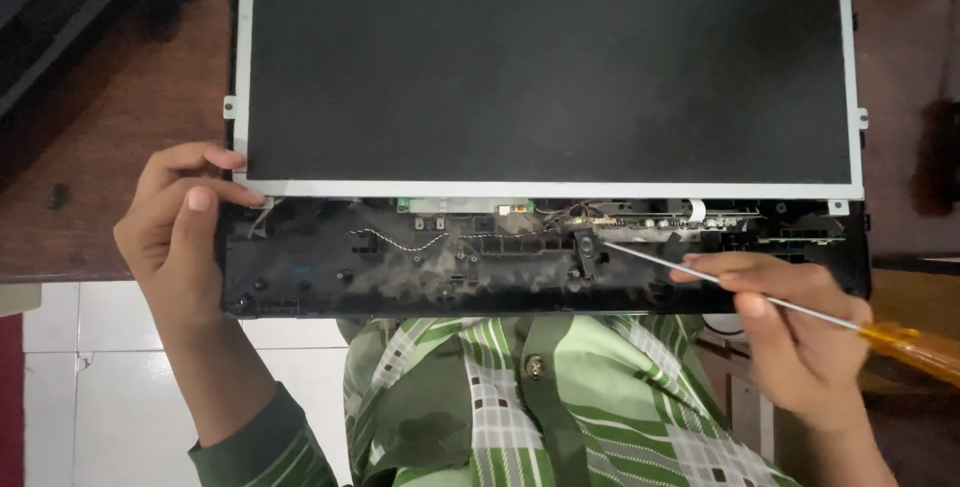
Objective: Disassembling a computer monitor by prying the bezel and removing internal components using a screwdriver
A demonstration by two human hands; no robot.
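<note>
Amber-handled screwdriver (pixel 800 309), pinched in my right hand (pixel 800 342), probed the small speaker (pixel 586 250) (left hand (pixel 180 222) gripping the bezel (pixel 300 282) beside it).

My left hand (pixel 175 237): bare, no glove, no ring I can see, nails short. My right hand (pixel 800 337): bare too, no watch or band at wrist. My shirt (pixel 520 397): green, pale diagonal stripes, bands of small brown-and-white squares, darker green placket down middle. One dark round button (pixel 536 367) on placket. Left sleeve (pixel 265 447): same green striped cloth, cuff ends partway up forearm. Right sleeve out of view.
</note>
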